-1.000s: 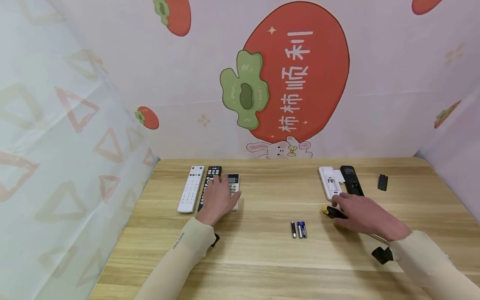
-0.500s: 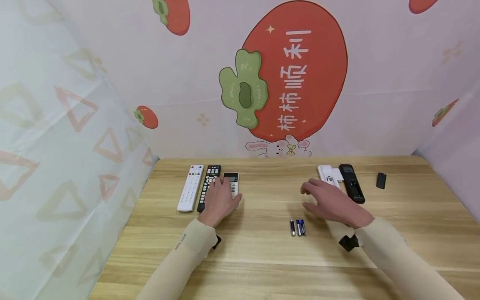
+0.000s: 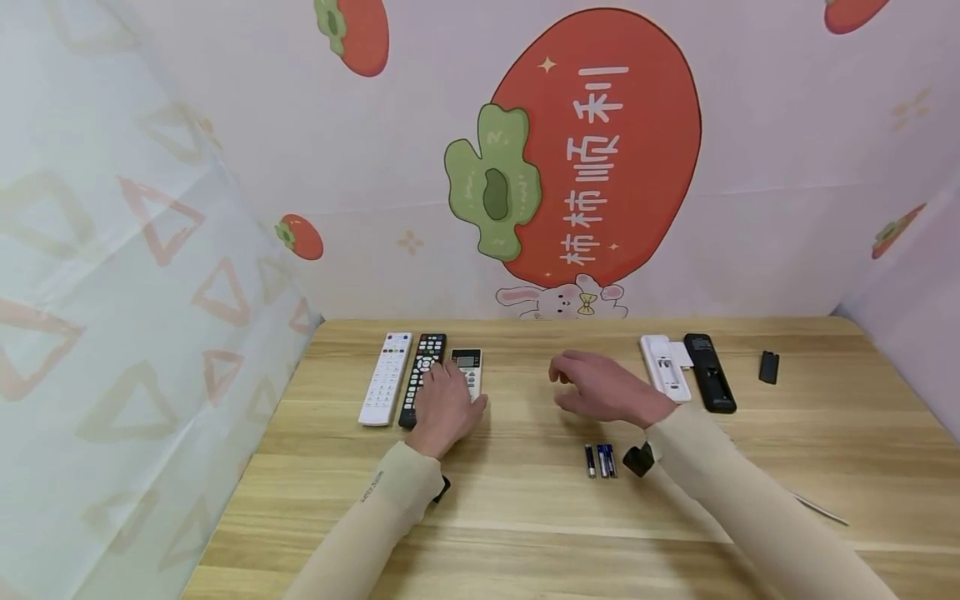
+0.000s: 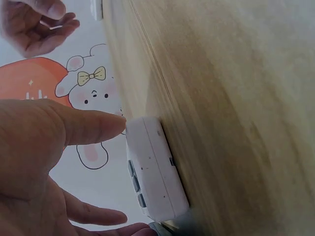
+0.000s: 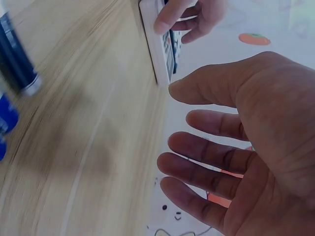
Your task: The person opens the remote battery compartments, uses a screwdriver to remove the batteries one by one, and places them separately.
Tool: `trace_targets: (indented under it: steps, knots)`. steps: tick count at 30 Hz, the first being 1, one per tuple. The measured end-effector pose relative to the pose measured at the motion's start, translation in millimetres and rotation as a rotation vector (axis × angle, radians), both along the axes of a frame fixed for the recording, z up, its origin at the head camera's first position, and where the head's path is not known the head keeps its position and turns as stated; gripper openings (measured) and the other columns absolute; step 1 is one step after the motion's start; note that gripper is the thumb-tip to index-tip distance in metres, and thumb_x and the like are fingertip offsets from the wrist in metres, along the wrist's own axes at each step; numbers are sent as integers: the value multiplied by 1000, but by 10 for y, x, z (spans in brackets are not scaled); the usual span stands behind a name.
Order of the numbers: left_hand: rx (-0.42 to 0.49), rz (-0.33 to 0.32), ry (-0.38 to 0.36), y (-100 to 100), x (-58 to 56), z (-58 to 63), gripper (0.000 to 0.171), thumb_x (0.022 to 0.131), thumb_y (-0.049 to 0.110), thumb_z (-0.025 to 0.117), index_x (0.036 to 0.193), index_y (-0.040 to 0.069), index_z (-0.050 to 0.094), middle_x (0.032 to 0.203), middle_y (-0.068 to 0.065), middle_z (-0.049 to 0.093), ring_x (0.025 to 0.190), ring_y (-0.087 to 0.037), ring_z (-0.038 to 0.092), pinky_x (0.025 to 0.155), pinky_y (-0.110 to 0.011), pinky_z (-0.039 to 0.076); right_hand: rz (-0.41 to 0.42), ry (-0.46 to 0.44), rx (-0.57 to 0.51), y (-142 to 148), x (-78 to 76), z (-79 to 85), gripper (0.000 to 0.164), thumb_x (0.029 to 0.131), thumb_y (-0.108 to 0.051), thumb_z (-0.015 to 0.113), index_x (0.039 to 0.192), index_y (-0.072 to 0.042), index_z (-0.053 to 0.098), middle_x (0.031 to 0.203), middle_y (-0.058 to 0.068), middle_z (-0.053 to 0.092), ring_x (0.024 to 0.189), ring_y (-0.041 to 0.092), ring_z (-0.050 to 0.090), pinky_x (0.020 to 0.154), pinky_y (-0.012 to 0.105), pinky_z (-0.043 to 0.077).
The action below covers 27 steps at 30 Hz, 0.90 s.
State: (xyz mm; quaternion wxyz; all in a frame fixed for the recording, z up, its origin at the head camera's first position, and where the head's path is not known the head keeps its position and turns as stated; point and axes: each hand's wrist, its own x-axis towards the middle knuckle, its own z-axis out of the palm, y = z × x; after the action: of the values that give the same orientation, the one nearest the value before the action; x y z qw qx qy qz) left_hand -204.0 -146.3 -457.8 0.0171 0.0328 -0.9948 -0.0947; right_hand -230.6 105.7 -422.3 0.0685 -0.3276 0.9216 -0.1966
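Observation:
My left hand (image 3: 447,408) hovers low over the near end of a white remote control with a small display (image 3: 471,367) and overlaps the black remote (image 3: 423,379) beside it. In the left wrist view my thumb (image 4: 93,125) is right at the top end of the white remote's edge, with the other fingers loose below it. My right hand (image 3: 607,387) is held above the middle of the table, fingers loosely bent and holding nothing, as the right wrist view shows. Just nearer than it lie several small batteries (image 3: 602,461). A long white remote (image 3: 386,379) lies leftmost.
At the right lie a white remote (image 3: 667,367) and a black remote (image 3: 711,375), backs up with their battery bays open. A small black cover (image 3: 768,367) sits further right. A thin metal shaft (image 3: 821,508) shows past my right sleeve. A patterned wall rises behind.
My right hand has moved left, away from the yellow-and-black handle, to mid-table. The sleeve now hides that handle. My left hand has drawn slightly back toward me over the remotes.

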Motion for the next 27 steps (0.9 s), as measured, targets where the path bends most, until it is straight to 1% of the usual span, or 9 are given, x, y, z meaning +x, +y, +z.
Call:
trace_targets:
  steps: [3,7,10,14,18,27]
  knots:
    - [-20,0,-3,21,-29,-14,85,91,46,72,139,-19,44,126,-35,53,115,-43,55,88,-50,54,23,-7,1,-51,-18,-3,25,92,-19,74,113,-7,67,108,7,66,92,18,60,83,38,54]
    - [-30,6,-7,48,-97,-30,83,93,45,71,138,-20,44,127,-35,53,116,-43,56,86,-50,55,44,-13,-2,-82,-29,-24,24,92,-18,74,112,-7,66,107,7,65,90,18,60,82,38,54]
    - [-34,20,-23,60,-150,-33,83,94,44,69,140,-19,42,129,-36,53,117,-44,55,84,-50,56,40,-24,10,-87,-22,-52,24,93,-18,73,113,-7,66,107,7,64,89,17,60,81,37,54]
    - [-52,37,-53,69,-192,-42,82,95,43,66,143,-18,40,132,-35,52,116,-43,56,81,-49,57,27,-43,34,-75,-3,-83,24,93,-19,72,114,-8,67,106,5,64,86,16,58,80,36,54]
    - [-68,41,-65,73,-206,-53,82,95,43,66,142,-18,41,130,-35,54,114,-43,58,77,-48,58,23,-48,41,-51,13,-94,24,93,-20,73,114,-9,67,106,5,64,85,16,56,78,35,53]
    - [-70,34,-54,94,-230,-62,77,95,39,66,140,-19,43,125,-34,56,110,-42,60,77,-48,58,25,-34,46,-16,27,-105,25,92,-20,76,113,-10,67,105,5,63,85,16,56,79,34,53]
